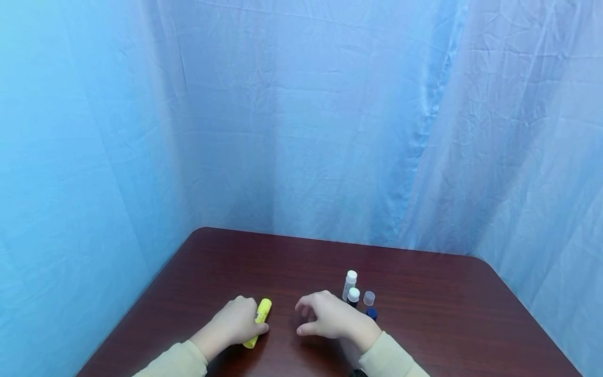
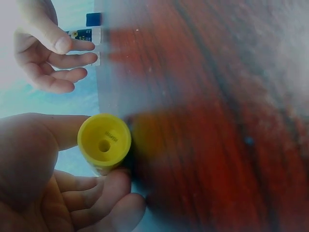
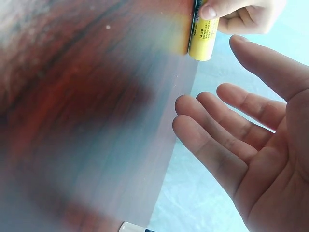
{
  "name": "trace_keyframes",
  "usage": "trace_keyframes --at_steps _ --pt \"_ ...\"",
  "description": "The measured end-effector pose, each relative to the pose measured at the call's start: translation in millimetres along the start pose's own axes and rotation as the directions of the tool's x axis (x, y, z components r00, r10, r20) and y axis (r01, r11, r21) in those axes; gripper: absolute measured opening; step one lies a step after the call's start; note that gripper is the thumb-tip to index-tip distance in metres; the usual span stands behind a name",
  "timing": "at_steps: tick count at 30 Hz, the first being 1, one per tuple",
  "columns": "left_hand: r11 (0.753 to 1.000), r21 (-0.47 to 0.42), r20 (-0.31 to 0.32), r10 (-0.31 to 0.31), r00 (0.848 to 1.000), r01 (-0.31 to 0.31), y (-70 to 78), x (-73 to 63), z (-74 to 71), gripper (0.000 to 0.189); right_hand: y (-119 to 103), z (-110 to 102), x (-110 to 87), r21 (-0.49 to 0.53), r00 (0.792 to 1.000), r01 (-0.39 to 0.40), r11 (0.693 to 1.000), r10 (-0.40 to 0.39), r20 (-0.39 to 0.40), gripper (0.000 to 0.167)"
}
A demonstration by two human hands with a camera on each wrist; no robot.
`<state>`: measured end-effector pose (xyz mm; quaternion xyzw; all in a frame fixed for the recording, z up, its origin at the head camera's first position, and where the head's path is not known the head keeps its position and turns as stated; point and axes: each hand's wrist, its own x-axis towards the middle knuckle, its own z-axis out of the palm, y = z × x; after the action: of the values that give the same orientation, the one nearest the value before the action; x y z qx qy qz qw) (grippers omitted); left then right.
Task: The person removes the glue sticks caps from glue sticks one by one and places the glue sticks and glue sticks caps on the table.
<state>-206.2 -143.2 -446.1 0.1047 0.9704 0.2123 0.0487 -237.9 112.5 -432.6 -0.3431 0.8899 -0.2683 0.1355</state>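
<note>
My left hand grips a yellow glue stick between thumb and fingers, low over the table. In the left wrist view the round, hollowed end of the glue stick faces the camera, with a small hole in it. To its right, my right hand hovers above the table with fingers loosely bent and apart, holding nothing. The right wrist view shows the bare palm of that hand. Beyond the right hand stand a white tube with a white cap and a dark tube, also white-capped and partly hidden.
A translucent cap-like piece and a dark blue cap are beside the tubes, right of the right wrist. The dark red-brown table has rounded far corners. Light blue curtains hang behind it and at both sides.
</note>
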Motion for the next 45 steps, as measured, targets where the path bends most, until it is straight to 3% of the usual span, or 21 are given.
trace_keyframes --at_steps 10,25,31,38,45 --pt "1.0 -0.013 -0.052 0.018 0.998 -0.018 -2.1 1.0 -2.6 0.033 -3 -4 -3.1 -0.001 0.998 0.029 1.0 -0.029 -0.048 0.039" --pt "0.999 -0.027 -0.131 0.013 0.991 -0.016 4.4 4.7 -22.1 0.026 -11 -25 -14.6 -0.033 0.978 0.105 0.994 -0.109 -0.178 0.033" --pt "0.997 0.008 -0.216 0.076 0.973 -0.076 8.7 5.9 -24.6 0.026 -13 -37 -25.5 -0.025 0.975 0.091 0.996 -0.094 -0.201 0.034" --pt "0.991 0.056 -0.31 0.134 0.941 -0.123 14.4 6.0 -28.3 0.024 -15 -47 -37.4 -0.005 0.967 0.079 0.997 -0.078 -0.241 0.033" --pt "0.986 0.094 -0.349 0.161 0.923 -0.137 19.5 8.6 -31.2 0.02 -12 -55 -47.5 0.017 0.958 0.063 0.998 -0.055 -0.283 0.034"
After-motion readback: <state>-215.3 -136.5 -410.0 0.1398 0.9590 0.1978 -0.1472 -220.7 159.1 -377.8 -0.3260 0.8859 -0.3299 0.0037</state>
